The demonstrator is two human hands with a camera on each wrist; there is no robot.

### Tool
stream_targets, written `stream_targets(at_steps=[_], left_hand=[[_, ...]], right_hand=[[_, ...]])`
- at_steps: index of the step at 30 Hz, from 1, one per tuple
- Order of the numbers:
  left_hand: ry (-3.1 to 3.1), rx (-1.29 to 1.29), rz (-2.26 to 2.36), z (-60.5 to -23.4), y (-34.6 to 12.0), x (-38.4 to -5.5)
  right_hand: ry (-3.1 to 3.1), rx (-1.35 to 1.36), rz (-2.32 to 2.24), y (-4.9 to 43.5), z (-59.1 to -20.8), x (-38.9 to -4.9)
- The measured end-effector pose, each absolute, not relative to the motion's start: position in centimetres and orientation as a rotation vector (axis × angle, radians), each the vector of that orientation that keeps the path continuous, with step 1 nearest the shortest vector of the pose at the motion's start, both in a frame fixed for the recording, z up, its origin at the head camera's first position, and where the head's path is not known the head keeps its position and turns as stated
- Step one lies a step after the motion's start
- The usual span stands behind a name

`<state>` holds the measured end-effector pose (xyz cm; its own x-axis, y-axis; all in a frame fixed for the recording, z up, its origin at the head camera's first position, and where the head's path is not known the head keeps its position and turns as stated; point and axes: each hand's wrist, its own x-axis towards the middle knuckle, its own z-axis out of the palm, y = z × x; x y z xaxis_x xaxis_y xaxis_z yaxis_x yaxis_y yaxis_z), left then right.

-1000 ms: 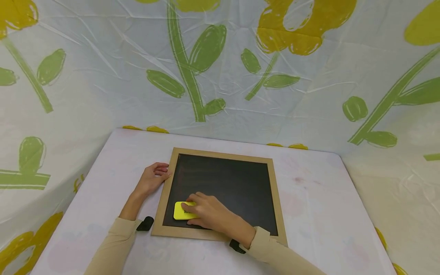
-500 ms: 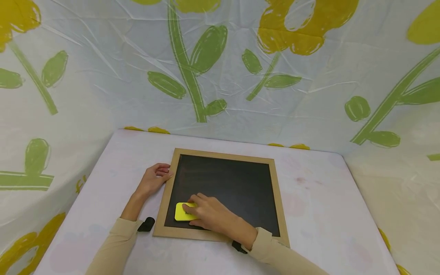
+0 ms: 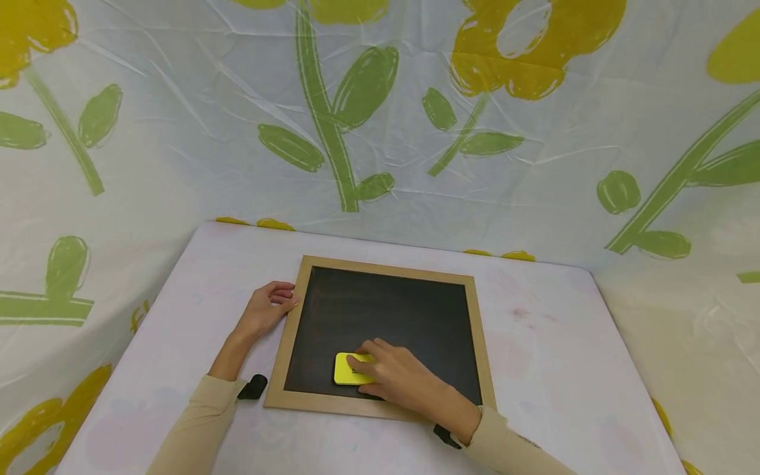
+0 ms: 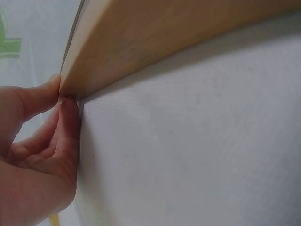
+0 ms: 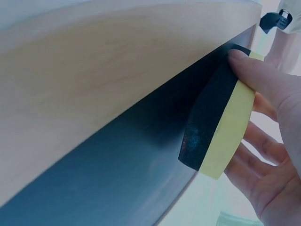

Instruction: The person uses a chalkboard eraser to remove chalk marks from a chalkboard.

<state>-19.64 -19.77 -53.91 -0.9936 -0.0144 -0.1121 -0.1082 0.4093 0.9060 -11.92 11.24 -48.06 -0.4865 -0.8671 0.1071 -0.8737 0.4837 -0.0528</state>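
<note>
A small chalkboard [image 3: 392,313] in a wooden frame [image 4: 141,42] lies flat on the table. Over its lower part, my right hand [image 3: 405,377] grips a yellow board eraser [image 3: 344,371] between thumb and fingers. Seen from the right wrist, the eraser [image 5: 230,127] has a yellow back and a dark felt side that is turned to the board, with faint chalk-like marks near one end. At the board's left edge my left hand [image 3: 264,312] pinches the frame, thumb on top and forefinger low at the side; the other fingers [image 4: 35,146] curl behind.
The table [image 3: 552,356] has a pale cloth with faint pinkish marks right of the board. A floral curtain [image 3: 404,218] rises behind and at both sides. Black straps [image 3: 253,387] sit at both wrists.
My right hand has slid the eraser to the right along the lower part of the board, mostly in the last half second. The left hand and the board stay put.
</note>
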Motion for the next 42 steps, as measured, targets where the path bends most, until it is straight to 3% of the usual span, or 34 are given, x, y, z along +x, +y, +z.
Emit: stream_targets(at_steps=[20,42], left_hand=[[2.563,-0.108,1.661,-53.8,-19.6,-19.6],[2.57,-0.138,1.642,-53.8,-19.5,-19.5]], right_hand=[[-2.726,1.434,0.261,17.0,-48.2,-10.7],[-2.806,1.205,0.701,18.9,-48.3,-10.4]])
